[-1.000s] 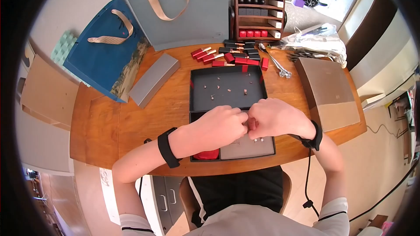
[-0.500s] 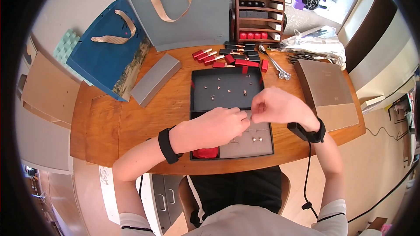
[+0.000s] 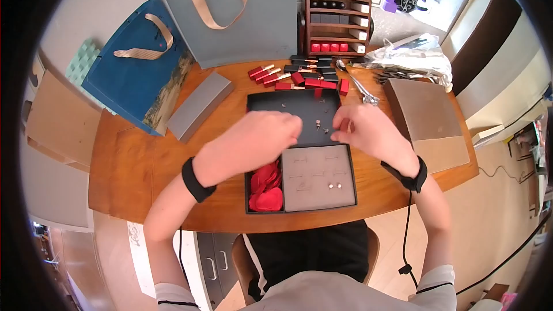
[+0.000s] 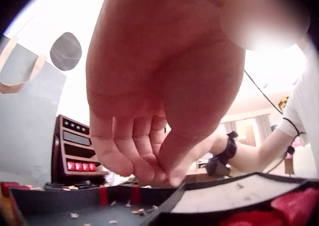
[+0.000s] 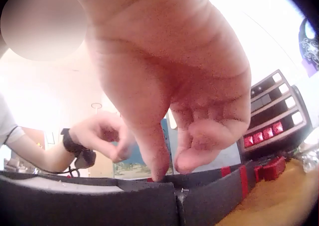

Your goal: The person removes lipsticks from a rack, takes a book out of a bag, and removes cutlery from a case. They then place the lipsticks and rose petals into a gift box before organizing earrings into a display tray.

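In the head view, the left hand (image 3: 247, 141) hovers over the left side of the black tray (image 3: 302, 106), thumb tip and fingertips together; whether they pinch something tiny cannot be seen. The right hand (image 3: 374, 135) is at the tray's right edge, its thumb and forefinger apart with nothing visible between them. Small jewelry pieces (image 3: 318, 124) lie in that tray, partly hidden by the left hand. Nearer the body, a grey pad (image 3: 314, 198) holds two pearl-like studs (image 3: 331, 186) at its lower right, beside a compartment of red petal-like pieces (image 3: 266, 198).
Red lipsticks (image 3: 268, 75) and black tubes lie behind the tray, before a wooden rack (image 3: 337, 29). A long grey box (image 3: 201, 106) and blue bag (image 3: 135, 69) stand left. A spoon (image 3: 358, 86) and brown box (image 3: 429, 124) are at the right.
The hands have separated. My left hand has moved left and away from the body, uncovering the grey pad; the right has moved slightly right, and its thumb and forefinger have parted.
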A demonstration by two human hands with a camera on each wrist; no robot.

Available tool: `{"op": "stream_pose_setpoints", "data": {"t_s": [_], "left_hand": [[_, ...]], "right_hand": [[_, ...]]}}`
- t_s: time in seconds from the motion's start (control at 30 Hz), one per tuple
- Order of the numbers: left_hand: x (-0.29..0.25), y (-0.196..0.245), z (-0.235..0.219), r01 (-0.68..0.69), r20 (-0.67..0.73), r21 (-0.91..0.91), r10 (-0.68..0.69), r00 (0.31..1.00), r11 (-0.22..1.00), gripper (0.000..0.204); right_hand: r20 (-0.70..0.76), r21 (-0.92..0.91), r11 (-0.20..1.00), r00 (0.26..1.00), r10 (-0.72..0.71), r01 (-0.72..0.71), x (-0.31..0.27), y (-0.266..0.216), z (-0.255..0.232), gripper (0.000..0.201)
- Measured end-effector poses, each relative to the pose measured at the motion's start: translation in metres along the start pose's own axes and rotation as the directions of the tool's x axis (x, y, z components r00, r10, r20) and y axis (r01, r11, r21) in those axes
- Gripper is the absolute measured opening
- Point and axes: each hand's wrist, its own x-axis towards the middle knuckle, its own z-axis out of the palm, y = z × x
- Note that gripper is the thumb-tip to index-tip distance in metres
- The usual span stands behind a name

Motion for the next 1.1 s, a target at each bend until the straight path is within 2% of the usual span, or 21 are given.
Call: {"op": "stream_pose_setpoints", "data": {"t_s": [0.13, 0.2, 0.27, 0.3, 0.4, 0.47, 0.53, 0.63, 0.73, 0.83, 1.0, 1.1], "left_hand": [[-0.005, -0.028, -0.004, 0.131, -0.036, 0.046, -0.13, 0.991, 0.99, 0.013], [-0.009, -0.039, 0.0, 0.177, -0.008, 0.078, -0.177, 0.984, 0.981, 0.013], [-0.013, -0.041, 0.007, 0.093, -0.076, 0.119, -0.084, 0.994, 0.989, 0.012], [-0.014, -0.04, 0.009, 0.05, -0.108, 0.14, -0.035, 0.994, 0.989, 0.012], [-0.015, -0.013, 0.004, -0.052, -0.005, 0.07, 0.053, 0.999, 0.996, 0.011], [-0.015, 0.007, 0.005, -0.197, 0.08, 0.013, 0.196, 0.977, 0.98, 0.015], [-0.018, 0.026, 0.012, -0.176, 0.165, -0.089, 0.188, 0.968, 0.98, 0.019], [-0.022, 0.037, 0.028, -0.206, 0.24, -0.067, 0.216, 0.946, 0.976, 0.014], [-0.024, 0.041, 0.029, -0.23, 0.242, 0.042, 0.213, 0.947, 0.972, 0.009], [-0.023, 0.043, 0.028, -0.238, 0.254, 0.047, 0.219, 0.942, 0.97, 0.007], [-0.024, 0.039, 0.029, -0.25, 0.183, 0.038, 0.24, 0.954, 0.967, 0.005], [-0.026, 0.038, 0.03, -0.228, 0.202, 0.032, 0.217, 0.955, 0.973, 0.006]], "right_hand": [[0.115, 0.107, 0.987, 0.985, -0.129, 0.117, -0.015, -0.011, -0.007, 0.017], [0.282, 0.118, 0.985, 0.947, -0.153, 0.124, -0.021, -0.016, -0.01, 0.021], [0.451, 0.09, 0.984, 0.875, -0.177, 0.153, -0.028, -0.027, -0.019, 0.023], [0.532, 0.063, 0.99, 0.835, -0.141, 0.127, -0.029, -0.031, -0.02, 0.022], [0.477, -0.011, 0.982, 0.864, -0.16, 0.188, -0.038, -0.024, -0.009, 0.016], [0.49, -0.004, 0.981, 0.856, -0.166, 0.193, -0.037, -0.021, -0.005, 0.013], [0.5, -0.007, 0.98, 0.849, -0.17, 0.2, -0.035, -0.02, -0.006, 0.011], [0.508, -0.006, 0.98, 0.845, -0.167, 0.198, -0.035, -0.023, -0.005, 0.01], [0.502, 0.004, 0.98, 0.847, -0.174, 0.199, -0.037, -0.024, -0.002, 0.01], [0.505, 0.03, 0.98, 0.844, -0.183, 0.194, -0.036, -0.025, 0.0, 0.012], [0.518, 0.062, 0.975, 0.828, -0.216, 0.215, -0.036, -0.023, 0.001, 0.015], [0.536, 0.153, 0.963, 0.8, -0.269, 0.222, -0.032, -0.015, 0.002, 0.016]]}}
